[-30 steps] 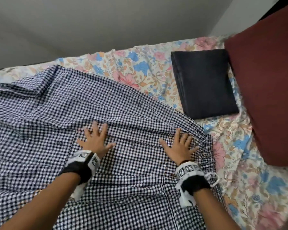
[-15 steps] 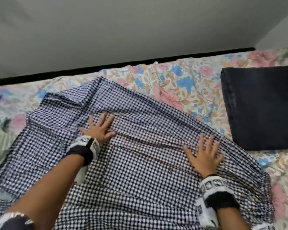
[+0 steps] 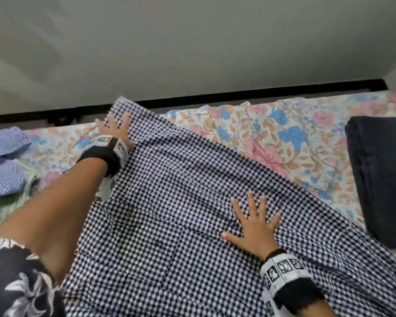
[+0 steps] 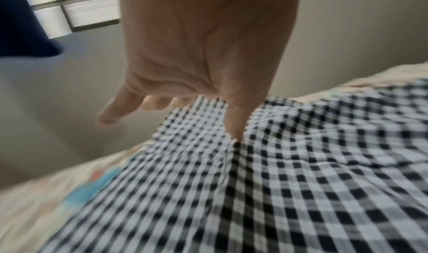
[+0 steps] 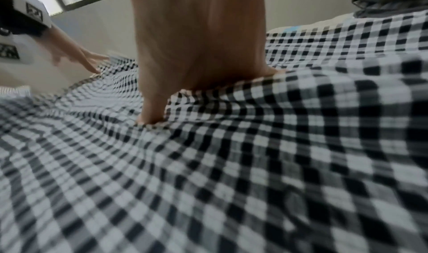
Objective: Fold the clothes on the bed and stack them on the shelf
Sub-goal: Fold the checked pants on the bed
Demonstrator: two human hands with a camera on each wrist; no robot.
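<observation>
A black-and-white checked garment (image 3: 169, 213) lies spread over the floral bed sheet (image 3: 272, 133). My left hand (image 3: 114, 125) lies flat with spread fingers on the garment's far corner, near the bed's far edge. In the left wrist view the left hand (image 4: 208, 65) has straight fingers and its thumb presses into the checked garment (image 4: 301, 183). My right hand (image 3: 254, 223) presses flat, fingers spread, on the garment's middle right. The right wrist view shows the right hand (image 5: 199, 43) pressed into the checked garment (image 5: 231, 165).
A folded dark garment (image 3: 382, 175) lies at the right of the bed. Blue striped clothes (image 3: 2, 161) are heaped at the left with something pale green under them. A grey wall (image 3: 192, 42) rises behind the bed's far edge.
My left hand slid away along the checked garment to its far corner, smoothing it. My right hand stayed pressed near the middle. The head view swung left and up.
</observation>
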